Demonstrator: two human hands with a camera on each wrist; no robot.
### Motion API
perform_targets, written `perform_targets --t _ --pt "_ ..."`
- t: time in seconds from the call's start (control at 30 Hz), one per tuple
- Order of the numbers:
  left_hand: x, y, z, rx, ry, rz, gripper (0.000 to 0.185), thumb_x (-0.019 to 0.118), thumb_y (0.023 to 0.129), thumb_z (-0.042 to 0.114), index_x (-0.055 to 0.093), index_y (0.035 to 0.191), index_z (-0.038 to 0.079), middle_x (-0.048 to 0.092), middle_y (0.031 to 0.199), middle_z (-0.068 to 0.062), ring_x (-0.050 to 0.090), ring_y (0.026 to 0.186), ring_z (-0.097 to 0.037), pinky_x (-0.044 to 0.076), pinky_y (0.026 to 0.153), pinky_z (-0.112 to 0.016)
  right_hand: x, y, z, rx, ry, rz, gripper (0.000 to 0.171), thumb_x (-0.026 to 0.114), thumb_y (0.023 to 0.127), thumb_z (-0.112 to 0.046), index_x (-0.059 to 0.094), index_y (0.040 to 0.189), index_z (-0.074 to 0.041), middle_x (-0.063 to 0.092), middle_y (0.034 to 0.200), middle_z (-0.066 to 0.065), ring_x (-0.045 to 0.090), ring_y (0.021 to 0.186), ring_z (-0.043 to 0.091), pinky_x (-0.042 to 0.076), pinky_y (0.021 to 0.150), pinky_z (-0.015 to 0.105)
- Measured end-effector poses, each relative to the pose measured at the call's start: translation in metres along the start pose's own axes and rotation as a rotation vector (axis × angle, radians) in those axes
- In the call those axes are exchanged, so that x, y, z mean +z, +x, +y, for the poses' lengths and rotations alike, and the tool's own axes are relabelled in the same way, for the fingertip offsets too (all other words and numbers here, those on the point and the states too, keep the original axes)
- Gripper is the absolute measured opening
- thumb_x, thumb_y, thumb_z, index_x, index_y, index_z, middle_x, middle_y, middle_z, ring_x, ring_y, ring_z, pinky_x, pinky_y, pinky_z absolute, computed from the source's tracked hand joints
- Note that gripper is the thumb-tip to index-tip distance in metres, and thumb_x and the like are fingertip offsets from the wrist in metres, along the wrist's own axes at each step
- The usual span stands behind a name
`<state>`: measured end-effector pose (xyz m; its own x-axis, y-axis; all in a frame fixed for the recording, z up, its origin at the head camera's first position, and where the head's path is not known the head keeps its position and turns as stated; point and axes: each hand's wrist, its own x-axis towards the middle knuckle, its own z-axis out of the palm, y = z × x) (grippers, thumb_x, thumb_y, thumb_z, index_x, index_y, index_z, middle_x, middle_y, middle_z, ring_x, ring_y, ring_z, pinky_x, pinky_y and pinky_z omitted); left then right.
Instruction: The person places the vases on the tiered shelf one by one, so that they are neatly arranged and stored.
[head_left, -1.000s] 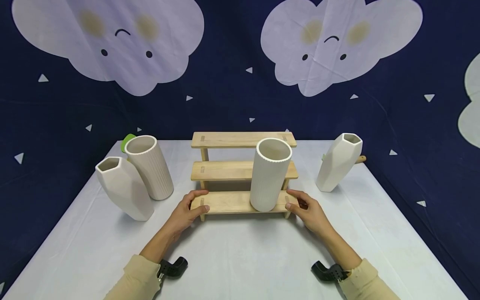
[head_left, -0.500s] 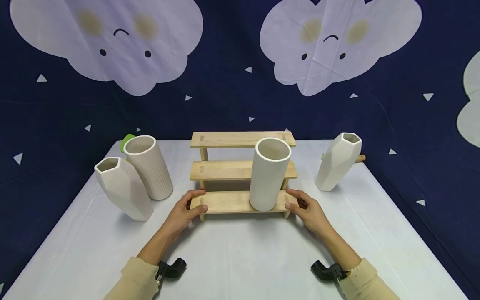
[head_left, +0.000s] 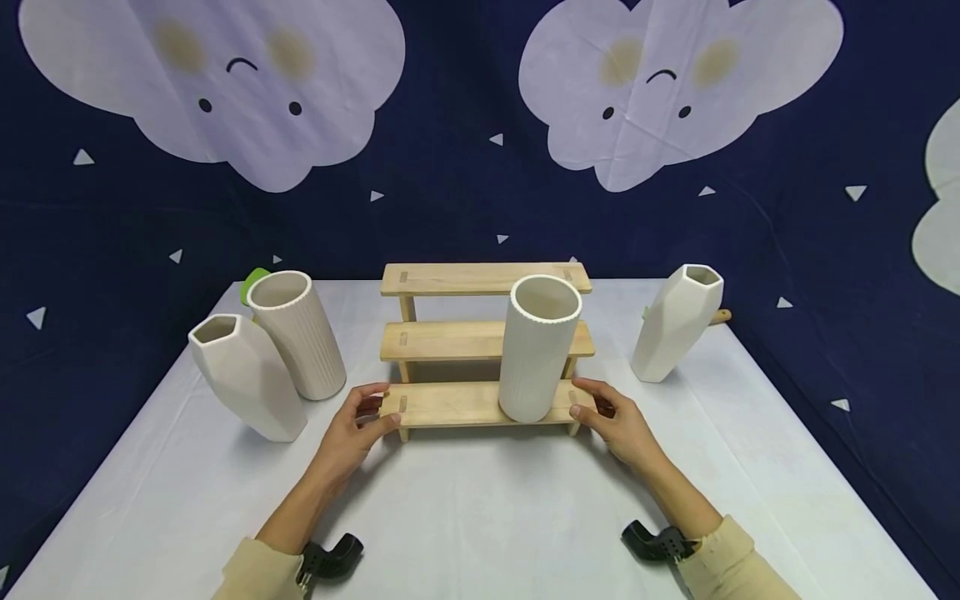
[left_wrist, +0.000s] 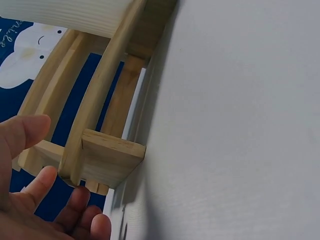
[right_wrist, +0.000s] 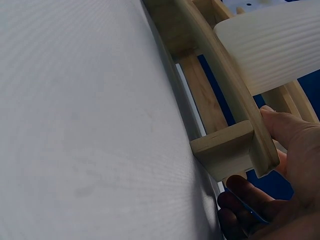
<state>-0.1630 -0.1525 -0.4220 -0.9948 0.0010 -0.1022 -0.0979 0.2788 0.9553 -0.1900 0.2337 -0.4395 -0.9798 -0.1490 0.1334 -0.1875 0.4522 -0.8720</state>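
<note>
A three-tier wooden shelf (head_left: 450, 405) stands in the middle of the table in the head view. On its lowest tier, right of centre, a white ribbed cylindrical vase (head_left: 534, 367) is upright. My right hand (head_left: 622, 429) grips the right end of that tier, thumb on top and fingers at the end. At the opposite end, my left hand (head_left: 347, 437) has its fingers spread around the corner. The left wrist view shows the left thumb (left_wrist: 32, 131) and fingers loosely bent, without a clear hold on the wood; whether a fingertip touches is hard to tell.
To the left stand a white faceted vase (head_left: 255, 375) and another ribbed vase (head_left: 303, 342), with something green (head_left: 255, 283) partly hidden behind. Another faceted vase (head_left: 675, 329) stands at right, a wooden handle end (head_left: 722, 317) behind it. White cloth (head_left: 480, 517) covers the table.
My left hand has loosened from the shelf's left end and drawn slightly left and back. The right hand, shelf and vases have stayed in place.
</note>
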Motion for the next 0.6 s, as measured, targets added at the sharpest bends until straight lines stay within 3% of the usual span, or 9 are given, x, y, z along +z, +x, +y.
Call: perform_targets --t 0.23,0.6 --pt "-0.005 -0.011 0.003 -0.01 0.002 0.045 0.054 0.064 0.088 0.02 0.04 0.136 0.014 0.042 0.134 -0.016 0.037 0.123 -0.026 0.031 0.095 -0.034 -0.001 -0.001 -0.002 0.008 0.004 0.006 0.046 0.067 0.087 -0.024 0.055 0.13 -0.013 0.062 0.115 0.014 0.054 0.086 0.005 0.045 0.07 0.02" --pt "-0.005 -0.027 0.01 0.059 0.048 0.219 0.053 0.067 0.085 0.014 0.043 0.132 0.008 0.046 0.129 -0.016 0.036 0.121 -0.025 0.03 0.093 -0.034 0.0 -0.003 -0.013 0.017 0.013 0.004 0.046 0.066 0.088 -0.016 0.054 0.131 -0.007 0.062 0.117 0.019 0.054 0.085 0.002 0.045 0.07 0.019"
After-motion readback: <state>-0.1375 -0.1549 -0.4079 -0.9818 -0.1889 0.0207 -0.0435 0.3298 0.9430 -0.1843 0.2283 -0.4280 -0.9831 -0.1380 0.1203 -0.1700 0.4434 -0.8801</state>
